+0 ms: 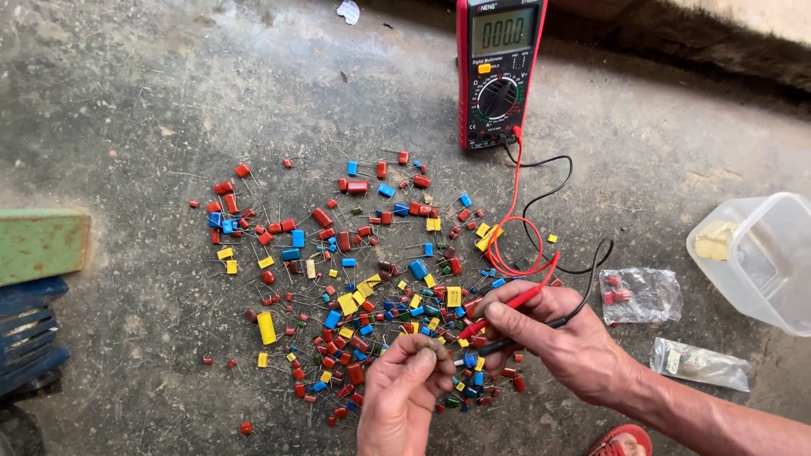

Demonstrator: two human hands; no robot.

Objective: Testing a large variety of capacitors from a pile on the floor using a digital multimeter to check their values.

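On the concrete floor (169,110), here's your setup:
Left hand (404,384): you're pinching one small capacitor (438,342).
Right hand (562,333): clamped around the red probe (507,302) and black probe (549,323), tips at that part.
Meter (498,72): reading all zeros.
Pile (355,279): loads look untested, nothing sorted out.

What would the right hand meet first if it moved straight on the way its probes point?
Probably the left hand: the right hand aims its probes at those fingertips, very close.
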